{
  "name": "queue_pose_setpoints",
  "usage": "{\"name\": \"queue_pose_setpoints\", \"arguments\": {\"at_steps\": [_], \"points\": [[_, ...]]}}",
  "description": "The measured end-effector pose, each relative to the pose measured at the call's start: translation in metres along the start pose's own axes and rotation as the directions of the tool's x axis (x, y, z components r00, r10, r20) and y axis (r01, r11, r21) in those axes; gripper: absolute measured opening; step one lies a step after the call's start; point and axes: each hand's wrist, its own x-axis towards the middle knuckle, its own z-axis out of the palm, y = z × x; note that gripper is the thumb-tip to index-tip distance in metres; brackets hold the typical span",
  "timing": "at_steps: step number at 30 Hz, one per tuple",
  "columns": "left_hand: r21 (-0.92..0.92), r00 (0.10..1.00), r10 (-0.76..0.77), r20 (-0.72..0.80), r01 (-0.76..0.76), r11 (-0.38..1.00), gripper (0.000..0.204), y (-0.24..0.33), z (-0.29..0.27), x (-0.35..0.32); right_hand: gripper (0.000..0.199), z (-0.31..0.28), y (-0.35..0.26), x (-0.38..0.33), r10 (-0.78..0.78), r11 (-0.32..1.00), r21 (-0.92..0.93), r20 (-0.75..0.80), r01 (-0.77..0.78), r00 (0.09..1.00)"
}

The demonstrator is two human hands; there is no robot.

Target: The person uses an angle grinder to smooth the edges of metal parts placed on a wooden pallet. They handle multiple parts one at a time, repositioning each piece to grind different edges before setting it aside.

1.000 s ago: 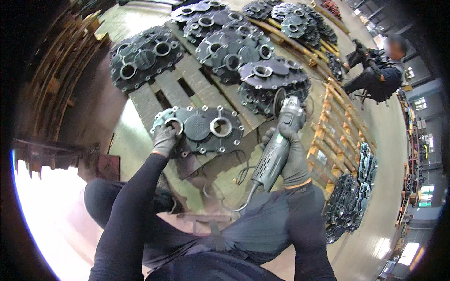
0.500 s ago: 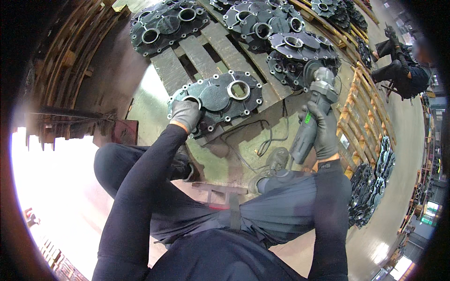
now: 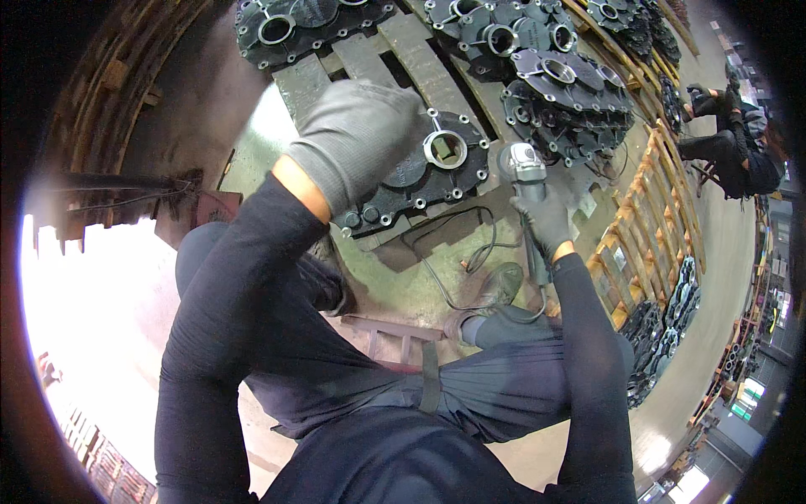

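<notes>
Grinder, one: in the right hand, fingers clamped round its body; over the floor, right of the nearest metal cover. Long axis runs near upright in view, head pointing away from the wearer, tilted slightly left. Disc hard to make out; much of the body hidden by the glove.

Metal cover, one: on the pallet, long axis rising from lower left to upper right; left part largely hidden behind the raised left hand. That hand's fingertips are out of sight; cannot tell whether its fingers are apart or together.

Further covers: cut off by the top edge.
</notes>
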Motion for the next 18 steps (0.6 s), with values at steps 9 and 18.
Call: {"name": "queue_pose_setpoints", "arguments": {"at_steps": [9,18], "points": [[-0.099,0.997,-0.017,0.078,0.024,0.995,0.034,0.005,0.002,0.01,0.07,0.013,-0.011,0.059,0.002,0.993,-0.122,0.037,0.003,0.999],[-0.118,0.995,-0.012,0.099,0.024,0.993,0.035,-0.007,0.002,0.009,0.08,0.019,-0.016,0.062,0.064,0.977,-0.207,0.041,-0.054,0.997]]}}
